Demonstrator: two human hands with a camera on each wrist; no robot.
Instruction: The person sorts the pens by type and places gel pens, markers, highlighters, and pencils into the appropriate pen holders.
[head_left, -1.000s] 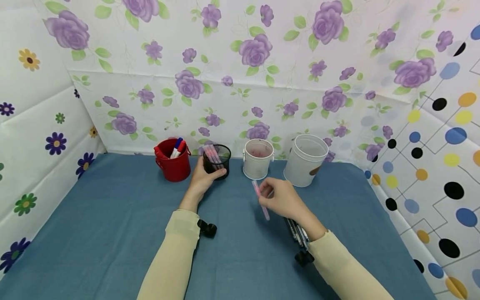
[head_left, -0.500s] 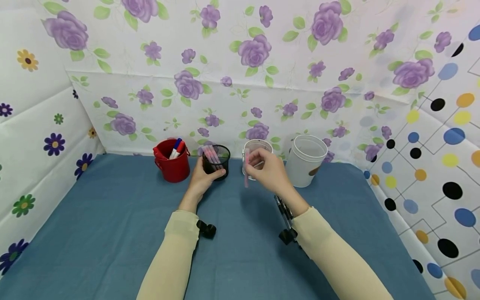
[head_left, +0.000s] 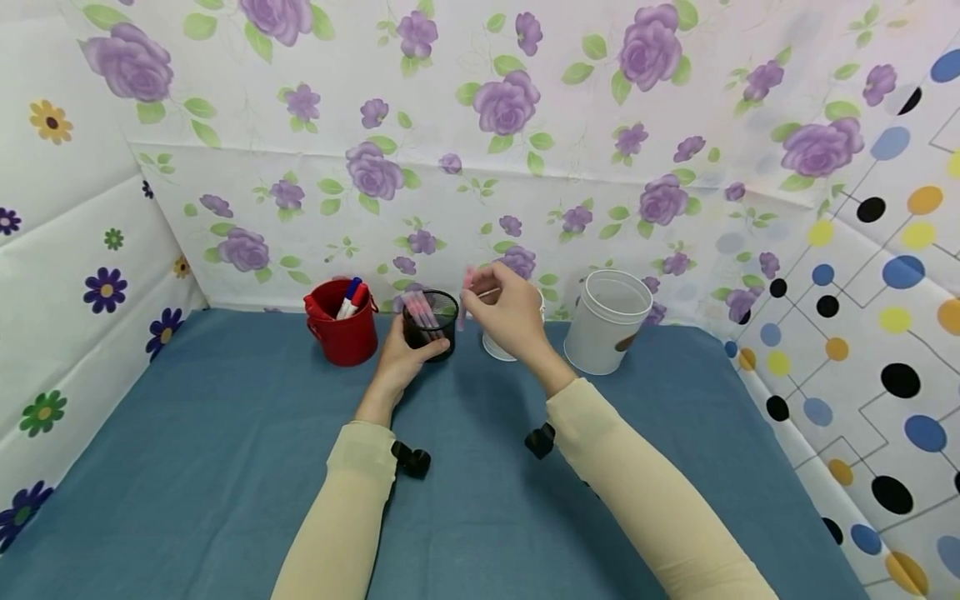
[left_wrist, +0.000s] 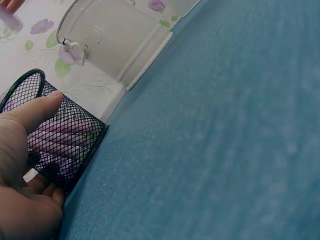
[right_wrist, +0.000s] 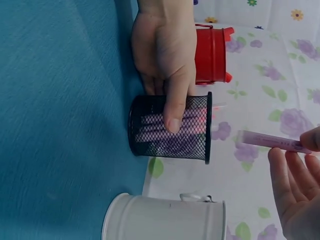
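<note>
My left hand (head_left: 397, 360) grips a black mesh pen holder (right_wrist: 195, 142) standing on the blue cloth, thumb across its near side. Several pink pens (head_left: 422, 307) lean inside, their ends above the rim. Just right of the holder, my right hand (head_left: 510, 310) pinches another pink pen (right_wrist: 270, 141) between thumb and fingertips. In the head view that pen is held upright, in the air, its lower end beside the holder's rim. The right wrist view shows a gap between this end and the holder's mouth.
A red bucket (head_left: 351, 340) with red and blue-capped markers (head_left: 352, 296) stands left of the holder. To its right are a small white bucket (head_left: 501, 350), partly behind my right hand, and a larger white bucket (head_left: 600, 333). A flowered backdrop (head_left: 300, 208) closes off the back.
My right hand has carried the pink pen up and left, past the small white bucket, to the holder. My right sleeve now covers the dark pens on the cloth. My left hand keeps its grip.
</note>
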